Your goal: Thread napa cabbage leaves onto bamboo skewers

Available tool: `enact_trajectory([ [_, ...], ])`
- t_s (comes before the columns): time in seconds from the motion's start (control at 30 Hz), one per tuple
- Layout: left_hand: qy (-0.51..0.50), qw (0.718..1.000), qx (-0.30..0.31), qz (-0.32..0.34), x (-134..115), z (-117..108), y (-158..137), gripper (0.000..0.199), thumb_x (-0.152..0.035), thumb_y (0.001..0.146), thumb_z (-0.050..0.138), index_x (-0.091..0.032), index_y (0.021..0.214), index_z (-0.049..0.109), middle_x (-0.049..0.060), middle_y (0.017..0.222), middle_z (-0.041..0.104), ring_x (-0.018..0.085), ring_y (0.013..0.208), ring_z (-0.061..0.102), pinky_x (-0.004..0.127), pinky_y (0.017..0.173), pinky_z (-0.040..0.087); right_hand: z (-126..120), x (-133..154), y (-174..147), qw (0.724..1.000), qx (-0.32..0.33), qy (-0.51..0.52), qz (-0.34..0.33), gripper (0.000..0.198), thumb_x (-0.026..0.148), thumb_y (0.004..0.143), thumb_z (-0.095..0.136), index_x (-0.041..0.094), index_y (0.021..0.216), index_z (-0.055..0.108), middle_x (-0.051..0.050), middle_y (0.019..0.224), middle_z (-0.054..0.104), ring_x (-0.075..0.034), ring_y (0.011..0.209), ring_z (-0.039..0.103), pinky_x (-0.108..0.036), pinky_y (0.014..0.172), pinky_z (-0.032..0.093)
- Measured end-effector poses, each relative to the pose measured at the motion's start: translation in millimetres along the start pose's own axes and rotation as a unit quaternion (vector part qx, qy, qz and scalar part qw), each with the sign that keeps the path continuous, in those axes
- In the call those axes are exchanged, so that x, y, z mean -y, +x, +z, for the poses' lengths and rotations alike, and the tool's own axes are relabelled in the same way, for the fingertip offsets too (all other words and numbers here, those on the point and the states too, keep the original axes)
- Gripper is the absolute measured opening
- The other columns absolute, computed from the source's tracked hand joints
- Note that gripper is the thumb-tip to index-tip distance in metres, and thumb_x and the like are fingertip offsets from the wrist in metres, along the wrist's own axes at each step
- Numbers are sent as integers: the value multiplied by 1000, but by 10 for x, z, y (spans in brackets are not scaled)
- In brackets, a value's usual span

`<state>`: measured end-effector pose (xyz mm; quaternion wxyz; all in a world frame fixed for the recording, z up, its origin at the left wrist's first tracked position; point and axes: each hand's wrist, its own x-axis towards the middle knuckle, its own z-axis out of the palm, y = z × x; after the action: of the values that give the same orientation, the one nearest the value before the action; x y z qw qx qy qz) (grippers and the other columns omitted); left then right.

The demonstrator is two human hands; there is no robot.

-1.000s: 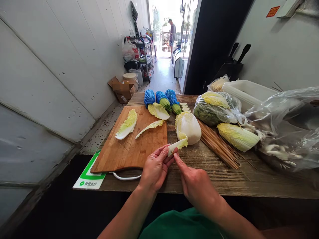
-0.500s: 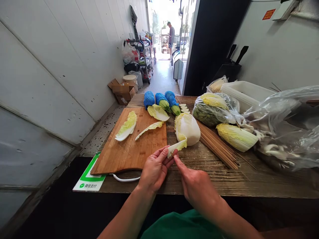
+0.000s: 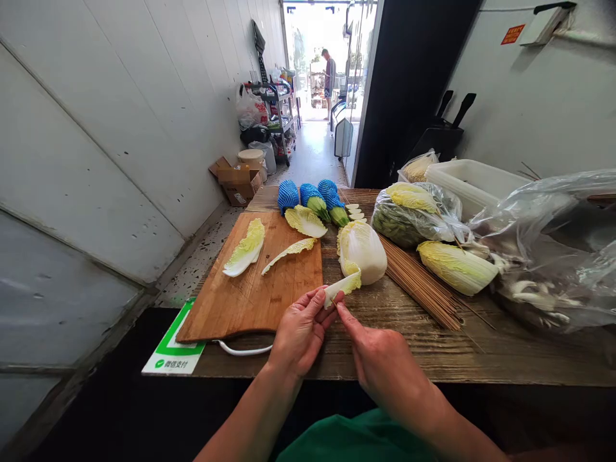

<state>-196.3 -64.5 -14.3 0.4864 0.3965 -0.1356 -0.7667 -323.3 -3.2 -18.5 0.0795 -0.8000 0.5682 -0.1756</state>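
My left hand pinches a narrow napa cabbage leaf between thumb and fingers, its frilly yellow end pointing right. My right hand is closed, with the index finger stretched toward the leaf's pale base. A short bit of a thin bamboo skewer shows at that fingertip, against the leaf; the rest is hidden by the hand. Just beyond the leaf sits a cut head of napa cabbage. Loose cabbage leaves lie on the wooden cutting board to the left.
Bamboo skewers lie in a bundle at right, beside a cabbage piece and a bag of greens. Mushrooms in a plastic bag stand farther right. Zucchini in blue netting are at the back. A person stands in the doorway.
The view has tilted slightly, so the scene sits a little lower. Both hands stay at the leaf in nearly the same pose, with only a very small shift.
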Motion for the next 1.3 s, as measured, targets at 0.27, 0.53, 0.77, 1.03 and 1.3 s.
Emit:
enact_trajectory([
  [0.27, -19, 1000, 7, -12, -9, -34, 24, 13, -6, 83, 52, -7, 93, 62, 14, 88, 70, 18, 82, 67, 28, 80, 53, 95, -12, 14, 997, -54, 40, -28, 57, 2, 78, 33, -2, 134, 38, -20, 100, 69, -21, 70, 69, -32, 66, 58],
  [0.53, -30, 1000, -8, 1, 1, 18, 0, 12, -5, 84, 49, -8, 86, 60, 12, 83, 70, 18, 77, 68, 27, 72, 55, 87, -37, -5, 995, -68, 61, -42, 53, 4, 81, 30, -2, 133, 40, -20, 94, 70, -20, 67, 69, -32, 65, 58],
  [0.77, -27, 1000, -12, 5, 0, 47, -24, 9, -5, 83, 53, -9, 85, 61, 12, 81, 70, 18, 76, 68, 27, 73, 55, 105, -42, -41, 995, -63, 73, -29, 56, 4, 80, 32, 1, 136, 36, -17, 90, 71, -19, 69, 68, -30, 71, 57],
  [1.03, -15, 1000, -6, 17, 58, 52, -39, 10, -6, 84, 51, -8, 88, 60, 13, 83, 70, 18, 78, 68, 27, 74, 55, 88, -6, -56, 995, -68, 79, -11, 55, 3, 80, 32, -1, 134, 39, -19, 99, 69, -20, 75, 69, -32, 77, 56],
  [1.3, -8, 1000, 2, 17, 63, 42, -39, 9, -7, 83, 53, -8, 87, 61, 13, 83, 70, 18, 79, 68, 28, 76, 54, 74, 7, -50, 995, -64, 82, -1, 54, 3, 80, 32, -2, 134, 39, -19, 101, 69, -20, 74, 70, -33, 81, 55],
])
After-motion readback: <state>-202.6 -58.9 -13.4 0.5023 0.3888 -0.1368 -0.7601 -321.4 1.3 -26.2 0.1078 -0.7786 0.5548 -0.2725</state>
